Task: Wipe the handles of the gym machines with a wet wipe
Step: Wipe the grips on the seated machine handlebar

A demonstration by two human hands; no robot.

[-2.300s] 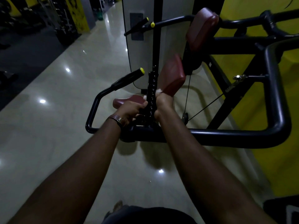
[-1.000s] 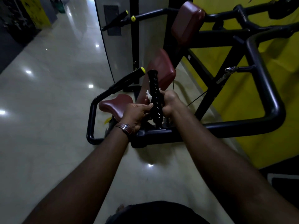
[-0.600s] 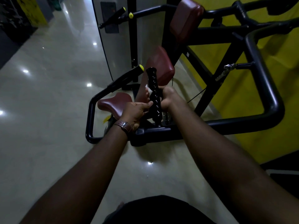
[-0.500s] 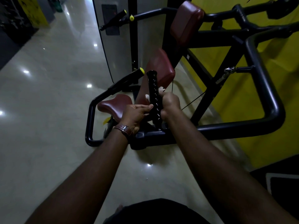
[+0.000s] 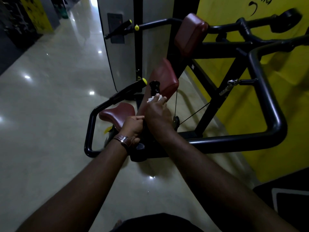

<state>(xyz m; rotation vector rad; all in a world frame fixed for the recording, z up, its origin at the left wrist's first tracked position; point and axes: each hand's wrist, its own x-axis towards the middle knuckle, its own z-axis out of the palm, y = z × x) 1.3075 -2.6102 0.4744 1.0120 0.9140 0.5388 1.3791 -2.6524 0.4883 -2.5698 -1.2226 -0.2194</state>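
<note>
One black tubular gym machine (image 5: 274, 124) fills the centre and right of the frame, standing on a pale glossy floor (image 5: 50, 114) before a yellow wall (image 5: 292, 91). Three maroon pads are visible on it: an upper pad (image 5: 190, 33) at upper centre, a middle pad (image 5: 164, 77) below it, and a seat (image 5: 117, 113) at centre left. Three handles can be counted: a far handle (image 5: 119, 29) with a yellow end cap at upper centre, a slanted handle (image 5: 130, 88) with a yellow cap left of centre, and an upright ribbed grip (image 5: 154, 87) just right of it. Two bare forearms enter from the bottom edge. Right hand (image 5: 158, 113), at centre, is curled around the upright ribbed grip below its exposed top, pressing one white wet wipe (image 5: 154, 98) against it; the wipe protrudes above the fingers. Left hand (image 5: 133, 126), just lower left and touching the right, has its fingers curled at the base of the same grip; whether it fully clasps the grip cannot be told. One brown-strapped wristwatch (image 5: 124, 140) sits on the left wrist.
</note>
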